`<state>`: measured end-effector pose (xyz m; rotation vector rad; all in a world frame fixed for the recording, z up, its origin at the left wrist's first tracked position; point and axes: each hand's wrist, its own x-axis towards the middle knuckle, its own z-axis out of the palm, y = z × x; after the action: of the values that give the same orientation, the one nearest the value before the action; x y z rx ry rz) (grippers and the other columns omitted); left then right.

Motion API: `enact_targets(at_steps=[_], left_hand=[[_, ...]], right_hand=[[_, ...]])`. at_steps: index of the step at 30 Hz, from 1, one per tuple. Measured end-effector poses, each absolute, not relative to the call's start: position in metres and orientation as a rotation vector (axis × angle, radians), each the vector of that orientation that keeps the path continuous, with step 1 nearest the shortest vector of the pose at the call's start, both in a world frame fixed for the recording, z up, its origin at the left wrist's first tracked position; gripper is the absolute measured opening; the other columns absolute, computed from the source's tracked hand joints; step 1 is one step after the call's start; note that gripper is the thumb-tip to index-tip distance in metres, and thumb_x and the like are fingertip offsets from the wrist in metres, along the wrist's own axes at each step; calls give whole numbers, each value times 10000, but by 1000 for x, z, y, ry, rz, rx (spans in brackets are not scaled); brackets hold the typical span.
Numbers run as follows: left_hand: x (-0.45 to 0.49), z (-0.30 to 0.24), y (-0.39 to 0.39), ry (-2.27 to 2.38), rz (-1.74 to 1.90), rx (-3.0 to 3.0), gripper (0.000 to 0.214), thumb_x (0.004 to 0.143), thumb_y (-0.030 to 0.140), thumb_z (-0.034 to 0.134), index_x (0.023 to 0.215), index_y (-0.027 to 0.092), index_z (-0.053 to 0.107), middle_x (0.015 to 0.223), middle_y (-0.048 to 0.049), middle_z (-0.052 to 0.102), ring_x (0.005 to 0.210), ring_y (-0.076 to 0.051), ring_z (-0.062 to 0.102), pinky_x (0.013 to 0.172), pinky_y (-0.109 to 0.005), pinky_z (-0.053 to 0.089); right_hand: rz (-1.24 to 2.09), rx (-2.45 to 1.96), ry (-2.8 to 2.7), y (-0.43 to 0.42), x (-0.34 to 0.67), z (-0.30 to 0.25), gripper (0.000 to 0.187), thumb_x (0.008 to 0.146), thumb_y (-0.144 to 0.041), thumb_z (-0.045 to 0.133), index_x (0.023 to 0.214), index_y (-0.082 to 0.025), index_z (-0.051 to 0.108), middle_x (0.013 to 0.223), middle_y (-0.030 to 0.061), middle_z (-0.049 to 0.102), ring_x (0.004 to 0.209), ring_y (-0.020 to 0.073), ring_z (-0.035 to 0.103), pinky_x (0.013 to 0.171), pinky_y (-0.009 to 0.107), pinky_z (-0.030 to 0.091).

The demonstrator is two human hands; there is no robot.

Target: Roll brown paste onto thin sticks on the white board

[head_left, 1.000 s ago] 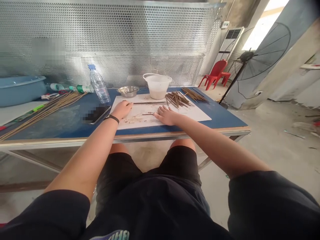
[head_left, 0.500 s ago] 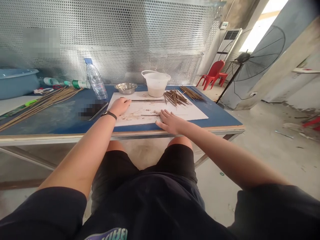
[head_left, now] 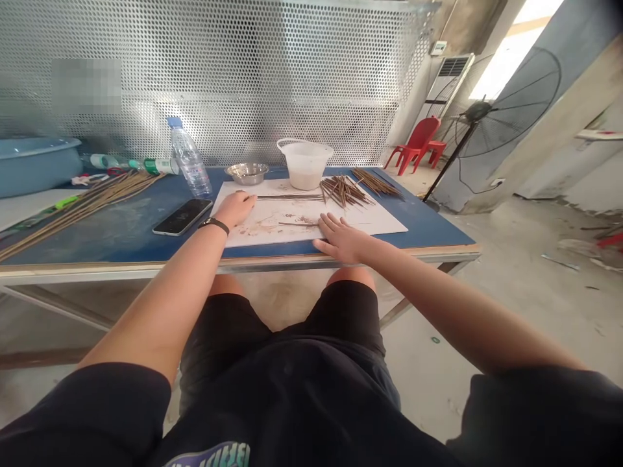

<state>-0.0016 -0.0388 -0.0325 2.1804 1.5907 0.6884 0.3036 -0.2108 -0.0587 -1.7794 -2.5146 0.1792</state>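
Note:
My left hand [head_left: 235,207], with a dark band on its wrist, rests at the left of a brown-stained white board [head_left: 379,224]. Its fingers are closed over the left ends of several thin brown sticks [head_left: 287,196] that lie side by side. Lower on the board, my right hand [head_left: 339,238] lies flat with fingers stretched out, palm down on a single thin brown stick [head_left: 296,224]. The stick's dark part shows left of the fingers; a fine thin end runs out to the right. Brown crumbs lie around it. What is under the palm is hidden.
Behind the board stand a white bucket [head_left: 305,165] and a metal bowl [head_left: 246,173]. Stick piles [head_left: 344,192] lie right. Left are a phone [head_left: 182,217], a water bottle [head_left: 189,159], long brown strands [head_left: 97,198] and a blue basin [head_left: 36,165]. A perforated metal screen [head_left: 219,78] backs the table.
My right hand has slid a little to the right over the single stick, which has shifted slightly right too. My left hand stays at the bundle's ends.

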Motion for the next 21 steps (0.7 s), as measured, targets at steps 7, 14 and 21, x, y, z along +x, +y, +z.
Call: enact_targets(at_steps=[7,14,21], left_hand=[[-3,-35,-37,1586,698,2196,398,1069,487,475,772,238,566,798,-118,691,617,-236,566,577,-367,409],[-4,-35,-36,1593,679,2167,401,1077,504,469,781,247,553,856,-119,717,611,-227,577,549,-356,410],[-1,-33,-38,1593,686,2208,393,1075,486,478,773,245,550,822,-108,681,636,-236,573,594,-365,407]], right_hand=[[236,-1824,-2488,-211,306,-52,1139,1059,-811,83,1785,58,201,1878,258,128,1764,429,66,1413,664,117],[244,-1905,-2491,-159,314,-46,852,1114,-564,204,1795,-60,302,1883,198,208,1765,399,56,1409,672,98],[17,-1843,-2306,-176,354,-44,732,1111,-507,411,1652,-30,536,1761,266,479,1632,423,474,1338,568,386]])
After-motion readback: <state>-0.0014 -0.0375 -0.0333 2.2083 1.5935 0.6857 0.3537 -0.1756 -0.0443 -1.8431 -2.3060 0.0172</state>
